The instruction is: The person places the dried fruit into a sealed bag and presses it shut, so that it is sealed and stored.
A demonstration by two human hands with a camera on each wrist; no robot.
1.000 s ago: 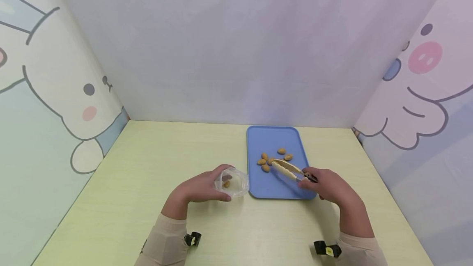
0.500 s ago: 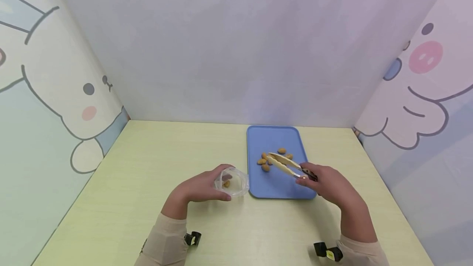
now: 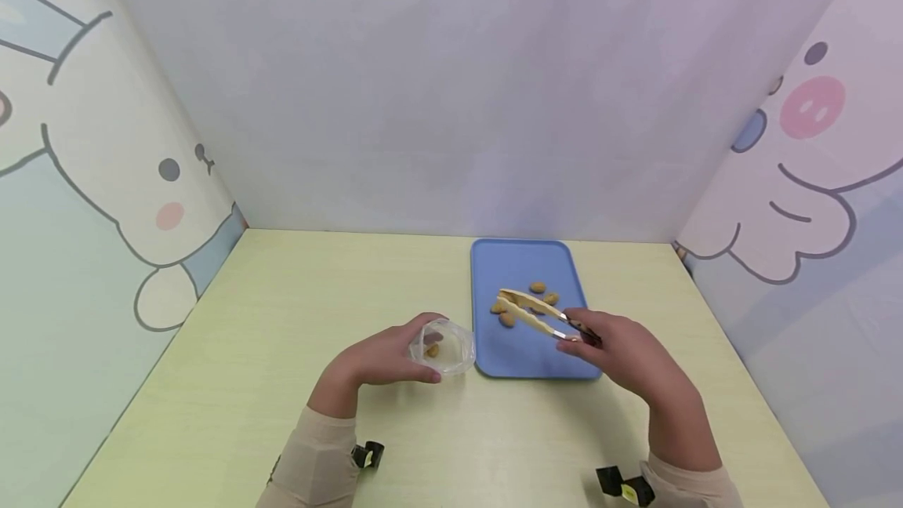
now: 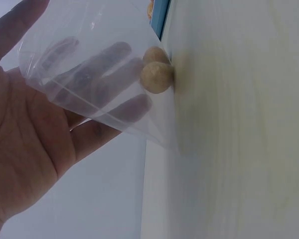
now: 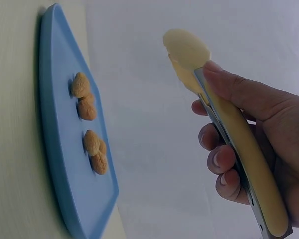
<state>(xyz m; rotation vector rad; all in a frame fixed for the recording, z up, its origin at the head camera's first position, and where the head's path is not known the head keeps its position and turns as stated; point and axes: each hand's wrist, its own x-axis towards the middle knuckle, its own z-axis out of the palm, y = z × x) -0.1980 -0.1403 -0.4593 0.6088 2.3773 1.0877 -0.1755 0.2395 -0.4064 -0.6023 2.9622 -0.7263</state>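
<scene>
Pale yellow wood-grain table [image 3: 317, 281] fills the lower frame; plain lilac-grey back wall [image 3: 437, 85] up top, pastel cartoon-printed side walls [image 3: 77, 257] at left and right edges. I see a blue rectangular tray [image 3: 539, 357] right of centre, brown nut-like pieces [image 3: 538, 288] on it. Right hand [image 3: 621, 351], lower right, grips cream-tipped metal tongs [image 3: 527, 319] above the tray, arms apart. Left hand [image 3: 386, 355], lower centre, curves round a clear plastic bag [image 3: 455, 351], two round brown pieces [image 4: 157, 77] inside.

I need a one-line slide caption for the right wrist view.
The right hand grips cream-and-metal tongs above a blue tray bearing brown, nut-like pieces.
</scene>
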